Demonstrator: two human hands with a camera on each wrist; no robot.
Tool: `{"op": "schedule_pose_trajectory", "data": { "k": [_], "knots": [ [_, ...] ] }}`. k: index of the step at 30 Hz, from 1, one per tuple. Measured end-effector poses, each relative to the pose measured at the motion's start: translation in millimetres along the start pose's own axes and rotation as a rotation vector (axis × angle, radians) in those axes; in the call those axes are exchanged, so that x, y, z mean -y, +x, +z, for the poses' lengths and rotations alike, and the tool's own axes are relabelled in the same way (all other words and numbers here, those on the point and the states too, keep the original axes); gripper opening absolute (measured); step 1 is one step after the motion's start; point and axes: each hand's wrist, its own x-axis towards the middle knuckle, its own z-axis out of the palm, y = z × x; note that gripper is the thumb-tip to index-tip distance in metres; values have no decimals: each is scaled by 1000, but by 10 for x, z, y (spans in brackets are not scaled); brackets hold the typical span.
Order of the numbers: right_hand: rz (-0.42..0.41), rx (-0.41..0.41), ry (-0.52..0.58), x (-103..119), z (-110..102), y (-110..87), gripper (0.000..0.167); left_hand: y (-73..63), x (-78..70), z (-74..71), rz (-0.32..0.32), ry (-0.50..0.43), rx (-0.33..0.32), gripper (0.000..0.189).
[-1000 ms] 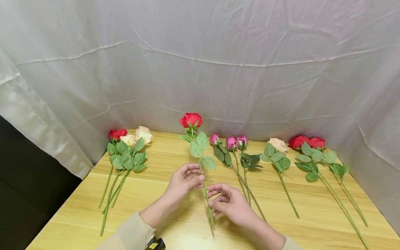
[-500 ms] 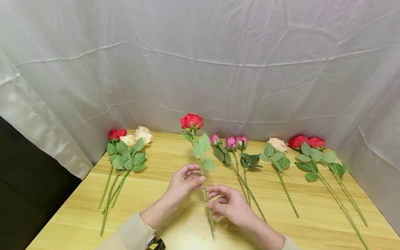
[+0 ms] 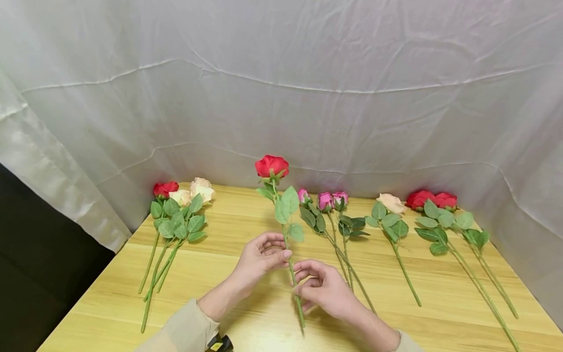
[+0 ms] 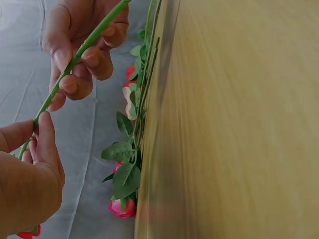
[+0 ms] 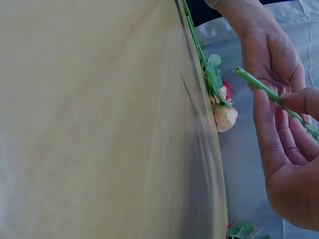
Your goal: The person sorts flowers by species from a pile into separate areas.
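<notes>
A single red rose (image 3: 271, 166) on a green leafy stem is held above the table, bloom up and leaning slightly left. My left hand (image 3: 259, 260) pinches the stem below the leaves between thumb and fingers. Lower down, my right hand (image 3: 323, 291) has its thumb and fingers around the stem near its cut end. The left wrist view shows both hands on the green stem (image 4: 89, 42), the right hand (image 4: 87, 37) nearer its end. In the right wrist view the stem's bare end (image 5: 254, 80) sticks out past the right hand's fingers.
Red and cream roses (image 3: 179, 197) lie bunched on the wooden table (image 3: 110, 303) at left. Right of the held rose lie pink roses (image 3: 325, 201) with crossed stems, a peach rose (image 3: 391, 203) and two red roses (image 3: 420, 199). A grey curtain (image 3: 308, 98) hangs behind.
The held rose has shifted slightly right, and its bloom now stands a little higher. Both hands keep their hold on the stem with barely any movement. The roses on the table have not moved.
</notes>
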Motion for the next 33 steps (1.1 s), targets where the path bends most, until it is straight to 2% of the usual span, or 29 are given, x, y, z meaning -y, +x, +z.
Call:
{"op": "schedule_pose_trajectory", "data": {
  "k": [9, 16, 24, 33],
  "knots": [
    [-2, 6, 3, 9, -43, 16, 51, 29, -8, -7, 15, 5, -5, 46],
    [-32, 10, -49, 34, -140, 25, 48, 51, -28, -75, 79, 61, -5, 44],
    [-51, -34, -86, 152, -388, -67, 48, 136, -114, -327, 150, 147, -81, 40],
    [-67, -117, -102, 170, -811, -326, 50, 206, -342, -652, 194, 126, -198, 46]
  ]
}}
